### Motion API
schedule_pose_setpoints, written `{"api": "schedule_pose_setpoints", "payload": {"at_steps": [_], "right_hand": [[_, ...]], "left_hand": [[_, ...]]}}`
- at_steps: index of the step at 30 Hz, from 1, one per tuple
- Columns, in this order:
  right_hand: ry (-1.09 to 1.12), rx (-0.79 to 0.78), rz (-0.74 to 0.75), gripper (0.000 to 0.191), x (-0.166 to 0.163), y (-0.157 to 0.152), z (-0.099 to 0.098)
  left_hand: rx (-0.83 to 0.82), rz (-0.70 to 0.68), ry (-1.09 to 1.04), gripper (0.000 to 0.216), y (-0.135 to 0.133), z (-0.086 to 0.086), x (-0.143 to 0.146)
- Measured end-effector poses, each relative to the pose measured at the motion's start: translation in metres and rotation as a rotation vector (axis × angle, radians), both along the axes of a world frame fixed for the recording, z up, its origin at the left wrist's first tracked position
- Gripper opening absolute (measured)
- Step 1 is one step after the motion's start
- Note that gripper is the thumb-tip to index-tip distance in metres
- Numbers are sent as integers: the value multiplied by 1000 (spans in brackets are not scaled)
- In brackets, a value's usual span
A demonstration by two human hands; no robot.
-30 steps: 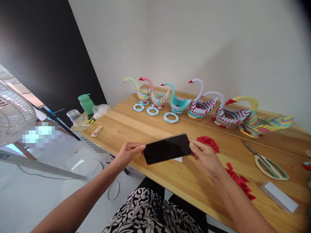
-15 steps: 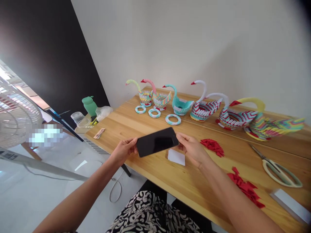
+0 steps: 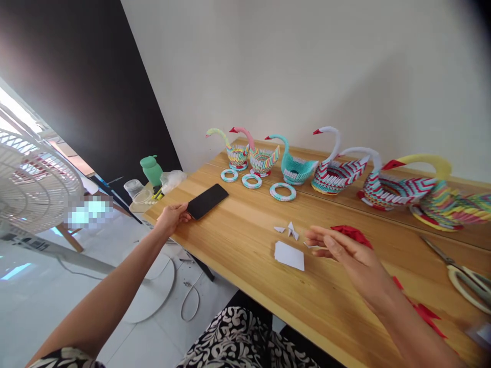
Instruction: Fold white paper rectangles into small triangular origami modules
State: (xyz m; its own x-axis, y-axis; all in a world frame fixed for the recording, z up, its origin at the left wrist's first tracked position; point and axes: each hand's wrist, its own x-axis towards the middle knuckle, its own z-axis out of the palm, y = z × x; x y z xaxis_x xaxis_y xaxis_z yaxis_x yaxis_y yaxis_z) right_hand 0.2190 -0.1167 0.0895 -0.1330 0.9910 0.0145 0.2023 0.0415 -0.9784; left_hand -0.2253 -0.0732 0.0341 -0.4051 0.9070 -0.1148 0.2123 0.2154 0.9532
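Note:
My left hand [image 3: 171, 216] reaches out to the left corner of the wooden table [image 3: 245, 286] and grips the near end of a black phone [image 3: 207, 201], which lies flat on the wood. My right hand [image 3: 350, 256] hovers above the table with its fingers stretched out and nothing in it. Just left of its fingertips lie a small stack of white paper [image 3: 289, 255] and a few folded white paper pieces [image 3: 290, 230]. A heap of red folded pieces [image 3: 352, 234] sits behind the right hand.
Several folded-paper swans [image 3: 293, 166] stand in a row along the wall, with three paper rings [image 3: 283, 191] in front. Scissors [image 3: 466, 273] lie at the far right and more red pieces [image 3: 422, 312] near the front edge. A fan [image 3: 32, 186] and a green bottle [image 3: 152, 170] stand to the left.
Both hands held the phone in mid-air before. My left hand has carried it left and set it on the table corner; my right hand let go and now hovers by the white paper.

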Motion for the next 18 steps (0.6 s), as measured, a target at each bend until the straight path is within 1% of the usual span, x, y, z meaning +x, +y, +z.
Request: {"api": "schedule_pose_setpoints", "payload": {"at_steps": [3,5,7,8,9,11,13,15,18], "right_hand": [[-19,-22,-17,44,12,-4,-2],[-29,-20,-19,44,19,-6,-5],[-35,-9,-36,44,24,-7,-12],[-39,-6,-51,44,25,-8,-16],[-43,-1,-70,45,26,-9,-20],[-58,7,-96,44,25,-10,-27],[-79,17,-93,43,22,-12,-32],[-102,30,-86,41,20,-14,-33],[-125,43,-109,39,19,-15,-33]], "left_hand": [[-14,23,162,33,-6,6,0],[30,51,373,29,-10,11,6],[79,34,759,38,-11,15,21],[77,-18,897,45,-9,16,30],[64,-62,979,52,-6,16,40],[22,-135,1062,62,3,14,58],[-24,-161,1092,66,14,12,70],[-64,-152,1108,64,23,10,76],[-88,-116,1120,62,32,9,77]]}}
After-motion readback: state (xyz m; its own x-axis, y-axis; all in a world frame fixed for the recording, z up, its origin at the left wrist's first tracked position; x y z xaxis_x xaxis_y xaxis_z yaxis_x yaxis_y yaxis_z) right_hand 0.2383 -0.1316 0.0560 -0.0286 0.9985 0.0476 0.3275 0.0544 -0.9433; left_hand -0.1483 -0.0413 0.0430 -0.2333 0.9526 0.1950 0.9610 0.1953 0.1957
